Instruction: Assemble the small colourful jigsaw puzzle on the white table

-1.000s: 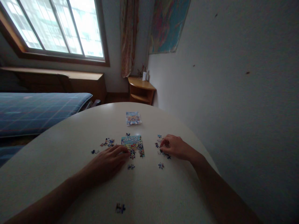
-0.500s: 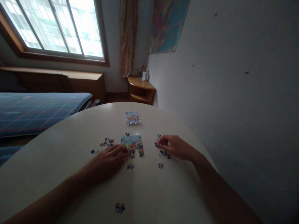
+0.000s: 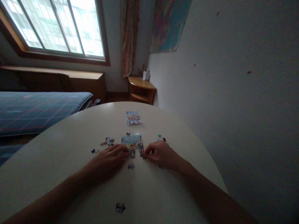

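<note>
A partly assembled jigsaw puzzle (image 3: 132,139) with a colourful cartoon picture lies on the white table, its lower edge uneven. My left hand (image 3: 112,158) rests at its left side, fingers lying over the edge and holding nothing up. At the lower right corner, my right hand (image 3: 163,154) pinches a small puzzle piece (image 3: 143,156) against the puzzle; whether it is joined there I cannot tell. One loose piece (image 3: 131,166) lies just below the puzzle. Another piece (image 3: 160,166) shows partly under my right hand.
Several loose pieces (image 3: 107,141) lie left of the puzzle, and others (image 3: 161,137) lie beyond my right hand. A single piece (image 3: 120,207) sits near me. A printed packet (image 3: 133,118) lies farther back. The round table (image 3: 81,124) stands beside the wall (image 3: 233,109).
My right hand has moved left from the loose pieces at the right to the puzzle's lower right corner, with a piece in its fingertips. My left hand has stayed in place.
</note>
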{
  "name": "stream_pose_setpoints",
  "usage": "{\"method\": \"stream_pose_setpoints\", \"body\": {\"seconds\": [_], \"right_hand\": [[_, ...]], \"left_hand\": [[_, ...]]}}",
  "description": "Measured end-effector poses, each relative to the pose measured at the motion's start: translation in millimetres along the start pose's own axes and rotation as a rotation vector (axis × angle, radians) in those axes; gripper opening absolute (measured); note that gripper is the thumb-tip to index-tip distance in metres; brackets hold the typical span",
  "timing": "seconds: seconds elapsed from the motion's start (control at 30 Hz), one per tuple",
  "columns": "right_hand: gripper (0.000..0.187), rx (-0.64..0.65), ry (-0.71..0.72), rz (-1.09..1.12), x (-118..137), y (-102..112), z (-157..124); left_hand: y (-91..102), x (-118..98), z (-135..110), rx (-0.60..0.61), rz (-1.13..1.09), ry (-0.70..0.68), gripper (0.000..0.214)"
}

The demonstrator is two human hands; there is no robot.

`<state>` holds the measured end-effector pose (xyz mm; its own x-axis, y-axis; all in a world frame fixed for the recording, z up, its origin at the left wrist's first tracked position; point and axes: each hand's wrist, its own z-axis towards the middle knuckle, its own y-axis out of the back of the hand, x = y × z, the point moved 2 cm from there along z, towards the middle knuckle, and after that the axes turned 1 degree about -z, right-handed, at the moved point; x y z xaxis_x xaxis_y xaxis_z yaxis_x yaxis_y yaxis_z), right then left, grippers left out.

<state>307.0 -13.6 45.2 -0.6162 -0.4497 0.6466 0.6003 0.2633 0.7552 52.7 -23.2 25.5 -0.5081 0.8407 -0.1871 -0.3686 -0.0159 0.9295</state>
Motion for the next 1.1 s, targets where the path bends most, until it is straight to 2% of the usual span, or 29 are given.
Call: {"method": "stream_pose_setpoints", "body": {"seconds": [0.17,0.33,0.5,0.87,1.1], "right_hand": [[0.006,-0.017,0.031,0.001,-0.9,-8.6,1.6],[0.006,-0.009,0.030,-0.016,1.7,-5.7,0.0],[0.013,0.010,0.057,-0.118,6.6,-1.5,-0.6],[0.011,0.016,0.045,-0.289,15.0,-1.6,-3.1],[0.013,0.015,0.100,-0.407,17.6,-0.4,-5.4]], "left_hand": [[0.5,-0.6,0.1,-0.002,0.000,0.006,0.028],[0.5,-1.0,0.8,0.004,0.006,-0.001,0.027],[-2.0,1.5,-1.7,0.028,0.012,0.017,0.030],[1.0,-1.4,1.2,-0.002,0.025,-0.008,0.027],[1.7,-2.1,0.9,0.001,0.014,-0.007,0.027]]}}
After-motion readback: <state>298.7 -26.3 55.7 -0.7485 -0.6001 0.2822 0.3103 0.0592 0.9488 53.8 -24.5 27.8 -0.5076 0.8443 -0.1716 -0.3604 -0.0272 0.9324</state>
